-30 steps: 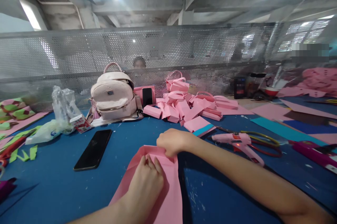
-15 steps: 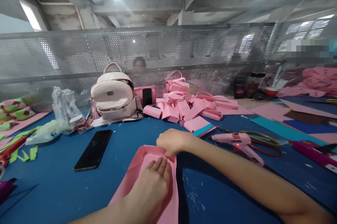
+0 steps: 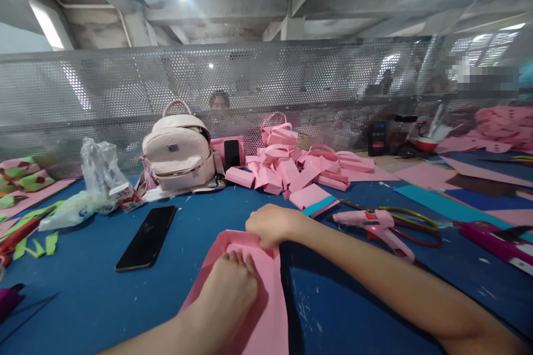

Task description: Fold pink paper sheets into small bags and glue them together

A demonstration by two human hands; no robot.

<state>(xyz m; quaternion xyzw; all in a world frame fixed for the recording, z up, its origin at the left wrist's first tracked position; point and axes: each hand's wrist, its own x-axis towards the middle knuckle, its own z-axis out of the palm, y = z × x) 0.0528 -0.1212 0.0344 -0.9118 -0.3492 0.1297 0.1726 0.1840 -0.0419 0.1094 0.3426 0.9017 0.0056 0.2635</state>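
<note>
An open pink box (image 3: 266,294) with low folded walls, of paper or thin foam sheet, lies on the table in front of me. My right hand (image 3: 270,226) is closed over its far wall near the right corner, knuckles up, its fingertips mostly hidden. Inside the box, my left hand (image 3: 231,288) rests low by the left side with its fingers curled and pressed together. Whatever those fingers pinch, if anything, is hidden under the hand. To the right of my right arm lies a pink glue gun (image 3: 377,224) with a small red light lit.
A black phone (image 3: 145,238) lies to the left. Behind are a pale backpack (image 3: 177,149), a plastic bag (image 3: 100,171) and a heap of folded pink pieces (image 3: 287,166). Scissors (image 3: 420,227) lie beyond the glue gun. A perforated metal screen (image 3: 258,77) borders the blue table (image 3: 333,299).
My left hand has slid back toward me and slightly left, its fingers now more curled. The box's right wall leans a little further outward. My right hand stays at the far wall.
</note>
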